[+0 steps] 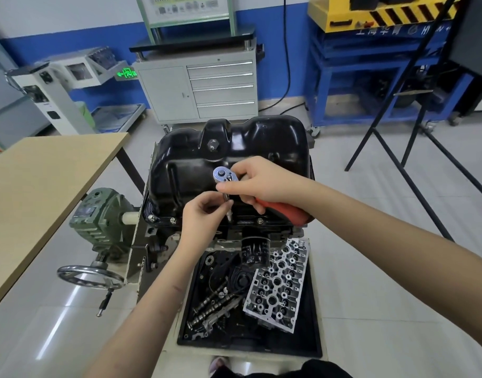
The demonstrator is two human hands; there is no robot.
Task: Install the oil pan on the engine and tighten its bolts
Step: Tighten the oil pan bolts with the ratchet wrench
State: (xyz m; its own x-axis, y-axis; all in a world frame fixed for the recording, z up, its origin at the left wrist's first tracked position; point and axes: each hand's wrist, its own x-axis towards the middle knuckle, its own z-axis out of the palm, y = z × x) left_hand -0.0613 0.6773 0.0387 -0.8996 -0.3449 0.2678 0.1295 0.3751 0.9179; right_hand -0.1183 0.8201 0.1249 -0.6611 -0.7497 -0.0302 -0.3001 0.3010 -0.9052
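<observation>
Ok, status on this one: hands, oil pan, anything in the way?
Right hand grips ratchet; left hand pinches its extension shaft. Oil pan seated on engine, near-flange bolts in. Nothing in the way.

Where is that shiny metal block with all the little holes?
In the head view, the cylinder head lies low and right of centre, on the right side of the black tray, just below the black oil filter.

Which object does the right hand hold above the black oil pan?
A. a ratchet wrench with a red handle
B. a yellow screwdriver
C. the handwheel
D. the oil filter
A: the right hand grips a ratchet wrench with a red handle over the oil pan, while the left hand pinches its extension bar below the head.
</observation>
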